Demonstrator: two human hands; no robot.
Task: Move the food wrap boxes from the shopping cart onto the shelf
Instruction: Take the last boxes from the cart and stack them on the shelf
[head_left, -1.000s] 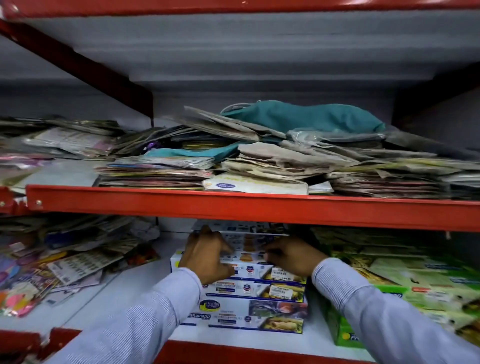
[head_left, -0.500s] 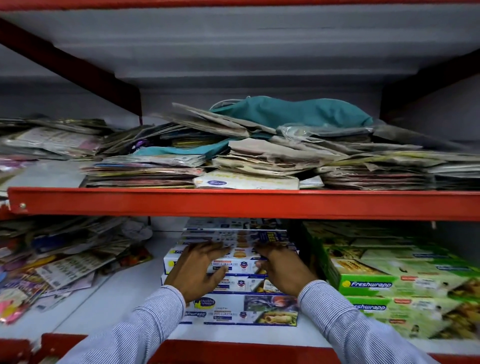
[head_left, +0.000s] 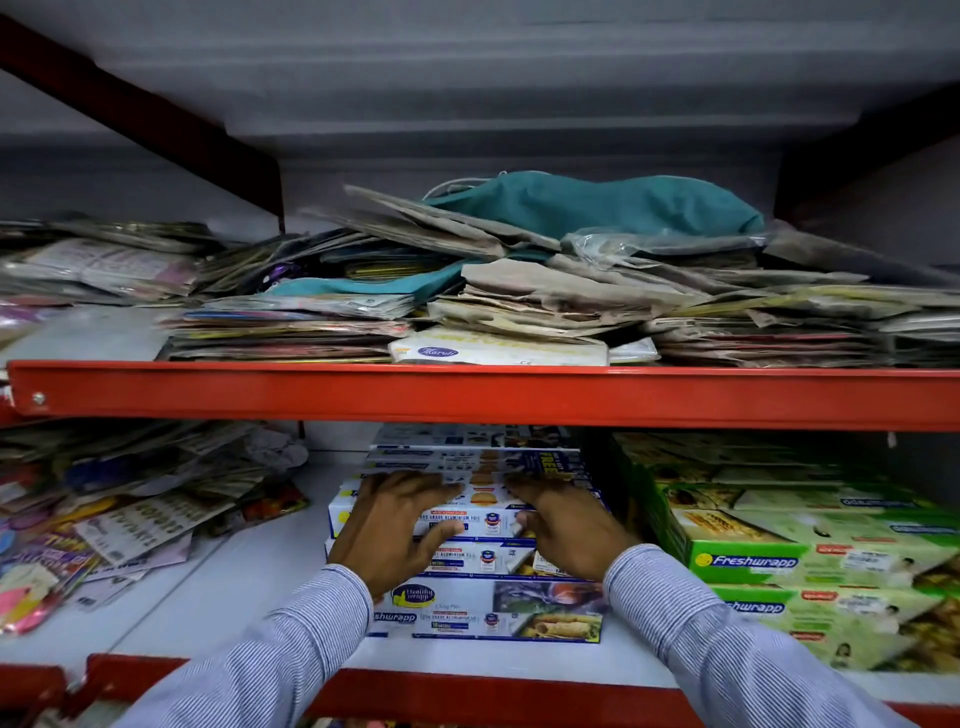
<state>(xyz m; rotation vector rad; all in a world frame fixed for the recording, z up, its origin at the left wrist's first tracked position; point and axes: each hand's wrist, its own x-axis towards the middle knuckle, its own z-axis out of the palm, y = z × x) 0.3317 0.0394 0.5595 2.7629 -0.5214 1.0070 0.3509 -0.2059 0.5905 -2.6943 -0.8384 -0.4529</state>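
Over the last second both hands have slid back toward the front of the blue box stack (head_left: 470, 545) at lower centre of the frame, which now sits square on the white shelf (head_left: 223, 587), so this batch looks placed. The left hand (head_left: 397, 525) and right hand (head_left: 563, 525) lie spread and flat on the top boxes (pressing, gripping nothing). The cart is out of frame, and the red beam (head_left: 467, 395) hides the stack's rear, so I cannot count boxes.
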